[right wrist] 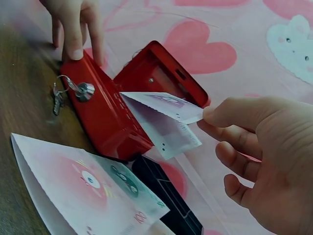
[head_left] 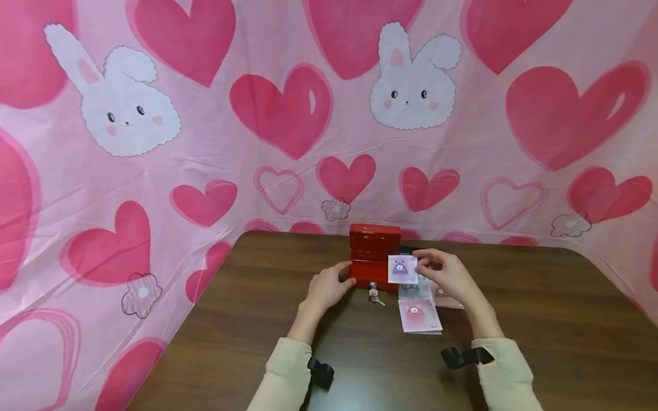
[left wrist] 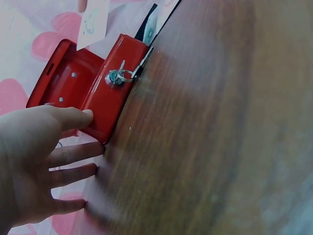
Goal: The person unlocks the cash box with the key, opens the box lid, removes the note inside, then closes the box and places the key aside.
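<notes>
Two hands are engaged: the open red cash box (head_left: 374, 257) is steadied by the left hand (head_left: 325, 288), fingers straight; just beside it, a folded banknote (head_left: 402, 269) is pinched by the right hand (head_left: 447, 274) and could be dropped through a weak grip

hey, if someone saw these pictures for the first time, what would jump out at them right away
Probably the open red cash box at the far middle of the brown table, with keys hanging from its front lock. The left hand steadies its left end, while the right hand pinches a purple play banknote over it. More notes lie just in front, and the pink heart-and-bunny cloth fills the background.
</notes>
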Motion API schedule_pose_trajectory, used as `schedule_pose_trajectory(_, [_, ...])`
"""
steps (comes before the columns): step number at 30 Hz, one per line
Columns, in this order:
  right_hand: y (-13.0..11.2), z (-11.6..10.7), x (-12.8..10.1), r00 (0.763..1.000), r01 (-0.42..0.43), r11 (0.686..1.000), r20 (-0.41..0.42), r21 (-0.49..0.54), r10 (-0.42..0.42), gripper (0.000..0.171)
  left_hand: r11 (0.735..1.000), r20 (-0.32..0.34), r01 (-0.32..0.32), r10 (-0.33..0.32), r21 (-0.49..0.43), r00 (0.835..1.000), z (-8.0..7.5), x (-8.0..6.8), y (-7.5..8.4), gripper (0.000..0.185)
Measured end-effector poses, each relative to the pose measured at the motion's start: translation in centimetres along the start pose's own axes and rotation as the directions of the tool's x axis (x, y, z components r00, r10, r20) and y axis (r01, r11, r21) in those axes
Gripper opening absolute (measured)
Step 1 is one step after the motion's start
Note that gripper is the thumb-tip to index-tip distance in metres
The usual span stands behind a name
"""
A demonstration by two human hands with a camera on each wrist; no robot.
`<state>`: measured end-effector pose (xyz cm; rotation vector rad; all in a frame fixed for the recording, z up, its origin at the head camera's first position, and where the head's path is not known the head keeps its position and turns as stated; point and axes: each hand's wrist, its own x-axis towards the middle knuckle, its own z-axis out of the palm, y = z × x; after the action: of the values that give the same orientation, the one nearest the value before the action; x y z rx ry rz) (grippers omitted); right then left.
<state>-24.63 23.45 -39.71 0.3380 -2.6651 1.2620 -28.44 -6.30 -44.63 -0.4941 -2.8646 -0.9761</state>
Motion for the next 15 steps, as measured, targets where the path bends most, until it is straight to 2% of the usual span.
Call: schedule_pose_trajectory(15, [0.4,-1.4,-0.6,0.998,-0.015,0.999,0.064,0.033,0.013,0.036,1.0,0.001,0.002,-0.002,0.004,1.0,-0.1,0.1,0.0,0.048])
